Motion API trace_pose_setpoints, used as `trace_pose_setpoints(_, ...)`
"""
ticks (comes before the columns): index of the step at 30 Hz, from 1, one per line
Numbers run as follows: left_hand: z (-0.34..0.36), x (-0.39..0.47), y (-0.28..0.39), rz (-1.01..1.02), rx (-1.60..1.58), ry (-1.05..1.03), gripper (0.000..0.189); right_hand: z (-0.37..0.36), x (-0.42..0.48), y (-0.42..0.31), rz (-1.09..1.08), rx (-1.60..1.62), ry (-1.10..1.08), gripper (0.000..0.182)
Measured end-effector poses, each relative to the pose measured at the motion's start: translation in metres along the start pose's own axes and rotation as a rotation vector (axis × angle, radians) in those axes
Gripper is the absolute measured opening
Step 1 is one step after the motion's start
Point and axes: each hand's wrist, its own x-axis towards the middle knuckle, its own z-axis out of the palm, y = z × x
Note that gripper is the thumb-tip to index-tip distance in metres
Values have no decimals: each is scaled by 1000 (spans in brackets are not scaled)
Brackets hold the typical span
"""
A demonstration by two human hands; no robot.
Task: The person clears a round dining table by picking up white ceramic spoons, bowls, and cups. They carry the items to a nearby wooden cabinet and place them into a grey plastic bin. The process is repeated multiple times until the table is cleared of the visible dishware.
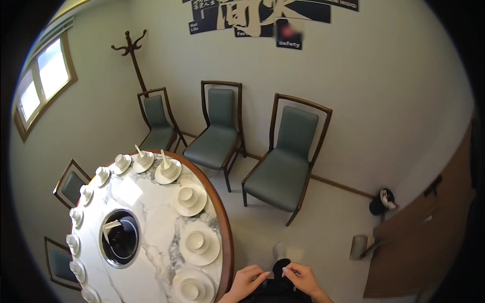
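In front of my body, low in the picture, my left hand (251, 279) and my right hand (302, 278) are raised a short way apart. The thumb and fingers of each are drawn together, and whether anything small is pinched there cannot be made out. Left of them stands a round marble-topped table (155, 235) with a brown wooden rim. Nearest my left hand on it is a white cup (190, 289) on a stacked white plate (207, 282). Farther along the edge sit another cup (196, 241) and a bowl (187, 196) on plates. White spoons (164, 160) stand in two far settings.
A round black recess (125, 242) in the tabletop holds pale utensils (110, 229). Green padded chairs (280, 178) line the wall, with a wooden coat stand (134, 62) behind. At right are a black bin (379, 202), a dustpan (359, 248) and a brown door (413, 242).
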Motion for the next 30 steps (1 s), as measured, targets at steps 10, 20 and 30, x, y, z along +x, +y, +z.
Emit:
trace_pose_setpoints(10,-4,185,-2,-25,-12,381,12,-85,222,-37,-83,-4,-424,11)
trace_pose_setpoints(20,-59,242,-60,-319,9,741,14,-25,394,-73,-145,-93,-821,12)
trace_pose_setpoints(30,-147,295,-83,-283,104,1127,10,73,524,-99,-361,-373,-969,15)
